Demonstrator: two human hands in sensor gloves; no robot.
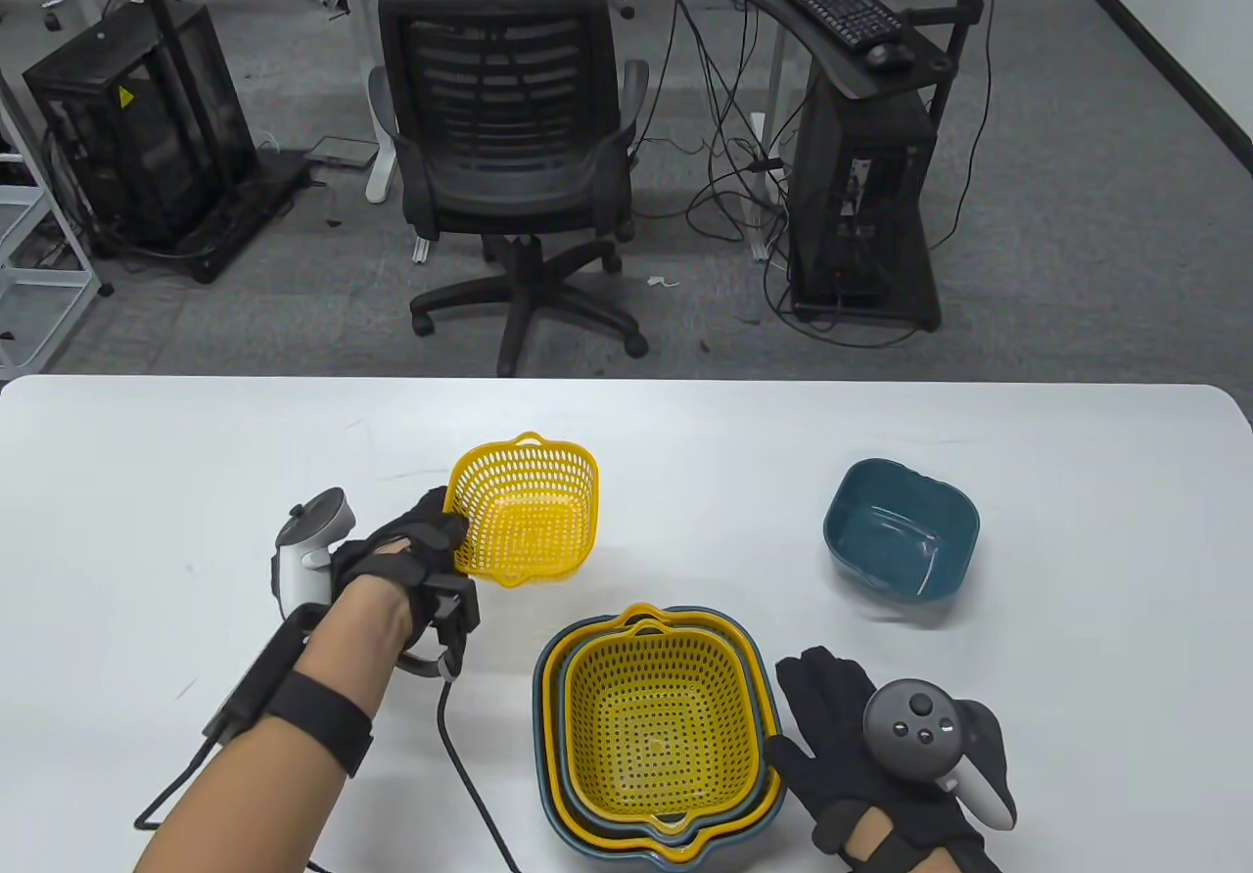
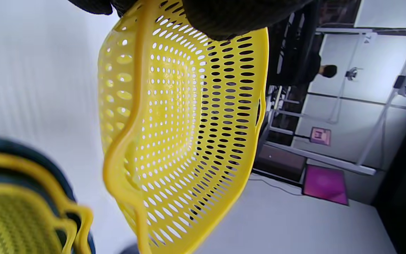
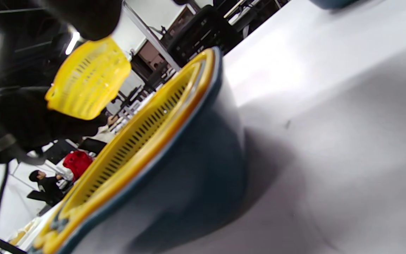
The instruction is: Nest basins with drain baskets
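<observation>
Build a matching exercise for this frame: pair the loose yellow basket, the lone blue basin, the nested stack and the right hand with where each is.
Things:
1. small yellow perforated plastic drain basket
2. small dark blue plastic basin
3. nested stack of blue basins and yellow baskets
4. right hand

States:
A. flat on the white table beside the stack
B. alone, far right
C. tilted, gripped at its rim by the left hand
D. near table edge, between the hands

Pairs: 1-C, 2-B, 3-D, 4-A

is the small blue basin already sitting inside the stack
No, the small blue basin sits alone on the table, apart from the nested stack.
</observation>
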